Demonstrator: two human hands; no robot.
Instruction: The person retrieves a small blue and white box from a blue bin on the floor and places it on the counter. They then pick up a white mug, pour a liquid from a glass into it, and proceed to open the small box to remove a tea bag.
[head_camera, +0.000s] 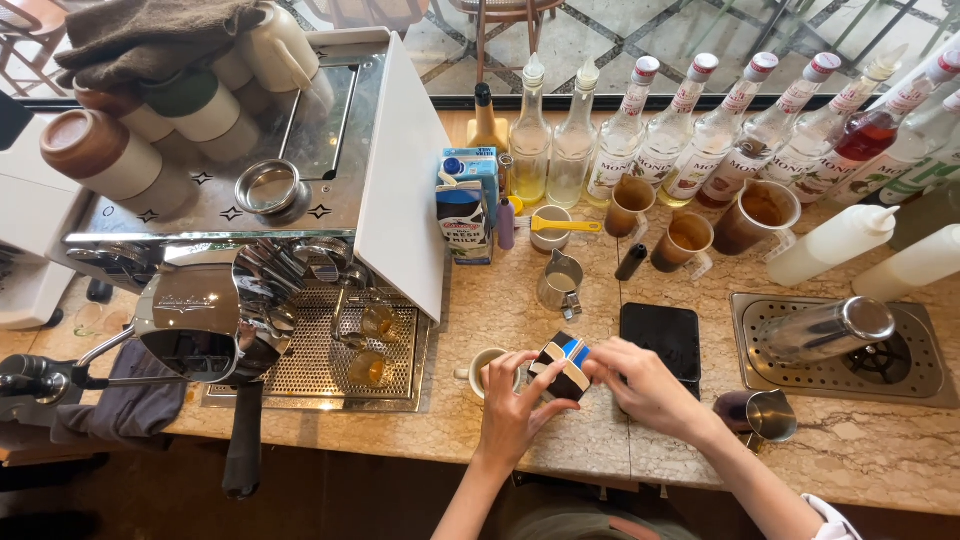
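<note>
Low in the middle of the frame, both hands meet on a small dark carton (562, 364) with a blue and white stripe: the left hand (515, 408) grips it from below and behind, and the right hand (640, 385) pinches its upper right corner with the fingertips, as if working the top open. The carton is held tilted just above the counter (560, 450), beside a pale cup (484, 372) that sits partly hidden behind the left hand. Just right of the hands lies a black scale (662, 335), and below it, toward the right, a small steel jug (768, 414). Further right a rinser tray (925, 385) holds a steel pitcher (830, 328) on its side. Above the hands stand another small pitcher (560, 284), a milk carton (466, 212) and, along the top edge, a row of syrup bottles (700, 130). The espresso machine (290, 170) fills the left of the frame, with two glasses (372, 345) on its drip tray. The risk I see is a spill: the carton is tilted and squeezed while its corner is pulled, so a sudden give could splash the contents over the counter or the scale, and a jerk of the left hand could knock the cup.
</note>
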